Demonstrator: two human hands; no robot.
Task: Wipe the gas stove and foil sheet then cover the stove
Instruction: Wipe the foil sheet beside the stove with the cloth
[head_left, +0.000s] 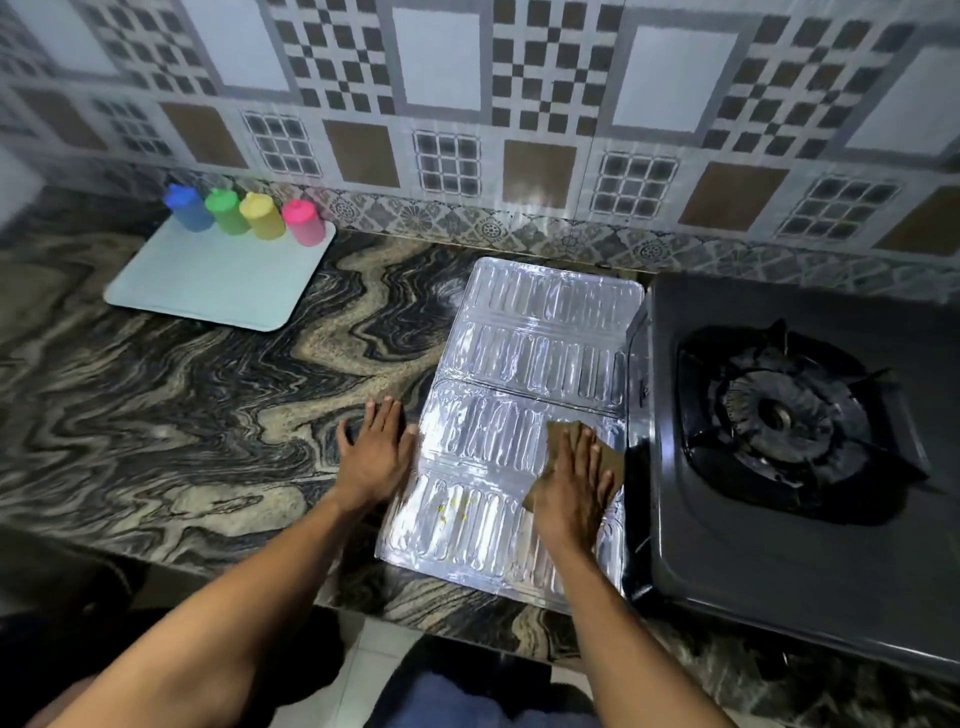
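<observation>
- Head view, nearest: two bare forearms reach from the near edge over the counter (182, 415), a dark stone slab with swirling tan veins.
- Left hand (375, 457) lies flat and released on the counter, fingers straight, at the left edge of the foil (524, 364); it grasps nothing.
- Right hand (574, 483) presses flat on a brown cloth (614, 461), fingers straight and together, not curled round it.
- Cloth lies on the near right part of the foil, close to the stove (727, 561).
- Foil is a ribbed silver sheet lying flat on the counter, running from near to far, its right edge against the stove's left side; a few yellow specks (451, 506) show near its near end.
- Stove is dark grey, to the right, uncovered, with one black burner (779, 415) in view.
- Far left, a pale tray (208, 280) carries four bottles in a row at its far edge: blue (187, 208), green (226, 212), yellow (264, 215), pink (304, 222).
- Farthest, a patterned tile wall (441, 78).
</observation>
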